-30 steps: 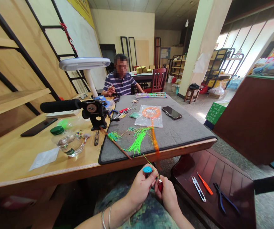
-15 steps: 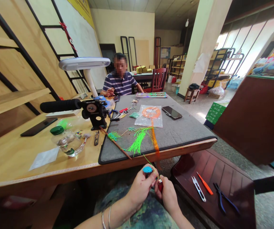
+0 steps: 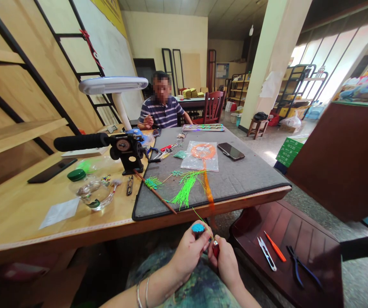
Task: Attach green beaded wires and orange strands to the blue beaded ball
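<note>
Over my lap, my left hand (image 3: pixel 191 249) is closed around a small turquoise knotted or beaded piece (image 3: pixel 198 228), whose rounded top shows above the fingers. A thin green cord (image 3: pixel 200 214) sticks out from between the fingertips toward the table. Close beside it, my right hand (image 3: pixel 226 260) grips a red lighter (image 3: pixel 215 248) with its metal end up, near the green cord. No flame can be made out. The fingers hide the lower part of the turquoise piece. A bundle of bright green cords (image 3: pixel 186 190) lies on the grey mat (image 3: pixel 235 184) ahead of my hands.
Orange threads (image 3: pixel 207 188) hang over the table edge from a plastic bag (image 3: pixel 214 164). A wooden stick (image 3: pixel 158 196) bears more green cords. On the chair at right lie thread snips (image 3: pixel 267 254), an orange tool (image 3: pixel 275 247) and pliers (image 3: pixel 299 265). A person (image 3: pixel 164 109) sits opposite.
My hands and what they hold stay almost exactly in place. Across the table, the seated person's raised hand has shifted slightly.
</note>
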A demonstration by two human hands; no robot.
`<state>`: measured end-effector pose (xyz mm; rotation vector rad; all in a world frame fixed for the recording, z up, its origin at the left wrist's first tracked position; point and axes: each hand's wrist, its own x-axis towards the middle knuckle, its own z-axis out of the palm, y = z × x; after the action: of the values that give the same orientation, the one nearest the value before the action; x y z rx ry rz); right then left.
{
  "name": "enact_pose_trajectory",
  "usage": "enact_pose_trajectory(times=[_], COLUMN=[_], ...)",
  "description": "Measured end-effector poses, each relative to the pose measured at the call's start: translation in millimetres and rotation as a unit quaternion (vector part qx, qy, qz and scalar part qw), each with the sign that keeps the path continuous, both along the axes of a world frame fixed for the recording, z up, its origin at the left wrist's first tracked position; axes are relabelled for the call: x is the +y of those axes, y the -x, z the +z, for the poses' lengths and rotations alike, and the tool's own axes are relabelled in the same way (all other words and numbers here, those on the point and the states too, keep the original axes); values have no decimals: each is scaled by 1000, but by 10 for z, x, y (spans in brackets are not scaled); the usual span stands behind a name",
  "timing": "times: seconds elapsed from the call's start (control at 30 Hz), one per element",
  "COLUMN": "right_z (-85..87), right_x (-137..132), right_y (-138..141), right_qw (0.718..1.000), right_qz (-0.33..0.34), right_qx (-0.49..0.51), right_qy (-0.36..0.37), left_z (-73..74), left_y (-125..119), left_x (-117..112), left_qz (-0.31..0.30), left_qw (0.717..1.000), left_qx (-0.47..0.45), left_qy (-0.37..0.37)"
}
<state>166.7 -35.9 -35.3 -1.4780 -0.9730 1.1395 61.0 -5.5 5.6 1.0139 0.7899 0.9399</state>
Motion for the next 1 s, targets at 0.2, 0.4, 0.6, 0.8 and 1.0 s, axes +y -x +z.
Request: enact_pose_trajectory(times=[0.2,0.4,0.6,0.8,1.0], right_z=[7,68,61,19,-16], right_x=[-7,-17,-9,-5,2], right_y=[3,-3,-6,1,6], right_qw=[1000,1000,1000,1000,1000], right_qz=[3,8,23,8,15], right_qx=[-10,-12,-17,-6,18], right_qy=[-6,-16,0,6,-6], left_z=[-12,-32,-28,-54,-63], left_y=[2,0,2,-5,1], left_x=[-4,2,-3,5,9], left_qz=[2,-2,-3,-5,-8], left_qw=[1000,1000,1000,1000,1000], left_qx=[1,-7,5,3,10], left_qy=[-5,0,-9,-11,-16])
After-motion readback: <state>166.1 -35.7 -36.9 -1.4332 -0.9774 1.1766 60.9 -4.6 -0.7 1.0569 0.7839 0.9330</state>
